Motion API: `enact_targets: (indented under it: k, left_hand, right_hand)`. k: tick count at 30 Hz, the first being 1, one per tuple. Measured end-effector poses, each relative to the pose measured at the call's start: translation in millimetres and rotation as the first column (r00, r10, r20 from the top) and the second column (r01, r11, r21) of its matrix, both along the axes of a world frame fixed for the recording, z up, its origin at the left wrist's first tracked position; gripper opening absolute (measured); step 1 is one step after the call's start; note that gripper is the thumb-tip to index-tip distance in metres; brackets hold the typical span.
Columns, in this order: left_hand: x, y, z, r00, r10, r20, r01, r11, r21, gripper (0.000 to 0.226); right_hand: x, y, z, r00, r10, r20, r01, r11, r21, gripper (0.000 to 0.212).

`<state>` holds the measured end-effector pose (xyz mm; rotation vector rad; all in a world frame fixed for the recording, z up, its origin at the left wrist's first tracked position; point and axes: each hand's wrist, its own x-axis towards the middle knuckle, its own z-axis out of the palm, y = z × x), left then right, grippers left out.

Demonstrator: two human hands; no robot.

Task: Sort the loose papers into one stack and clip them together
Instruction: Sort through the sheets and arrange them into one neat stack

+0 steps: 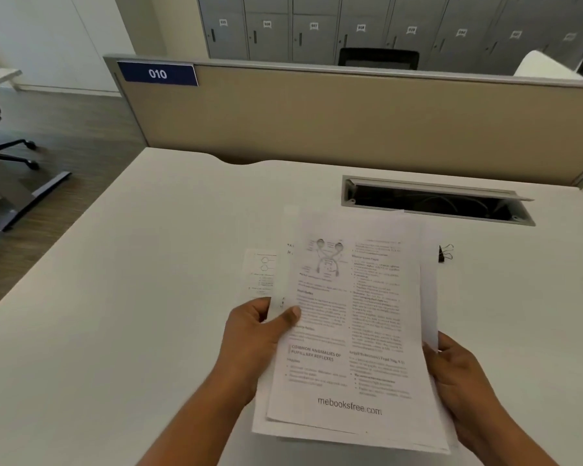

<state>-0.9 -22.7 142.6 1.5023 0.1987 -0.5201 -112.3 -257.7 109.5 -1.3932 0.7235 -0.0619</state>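
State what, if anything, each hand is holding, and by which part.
Both hold the uneven stack of white printed papers: the left hand pinches its left edge, the right hand grips its right edge.

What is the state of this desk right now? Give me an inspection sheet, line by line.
Surface: white desk, bare apart from the job's things.
Job's things: papers held in an uneven stack, edges not squared; one more sheet lies flat on the desk to their left; black binder clip lies unused to their right.
Clutter: nothing seen.
Grips: left hand pinches the stack's left edge, thumb on top; right hand holds its right edge.
Cables: wires lie inside the open cable tray.
Surroundings: beige partition with a blue 010 sign; grey lockers behind.
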Motion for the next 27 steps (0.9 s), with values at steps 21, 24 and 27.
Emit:
enact_targets:
  k: [21,24,27]
  left_hand:
    - [-0.6,-8.1,-7.4,0.994,-0.081,-0.067,0.077,0.996,-0.051,0.026]
    - [3.7,-8.9,-13.9,0.995,-0.094,-0.045,0.094,0.996,-0.009,0.021]
    - [14.1,-4.0,-30.0,0.998,-0.066,0.013,0.061,0.972,0.228,0.036]
  right_hand:
    - [-0.2,-0.6,9.4,0.998,0.067,0.003,-0.066,0.979,0.191,0.026]
    - [-0.5,-2.6,1.4,1.0,0.014,-0.019,-0.011,0.985,0.174,0.024]
    - [-2.8,-7.6,-3.0,0.999,-0.029,-0.032,0.034,0.984,0.172,0.022]
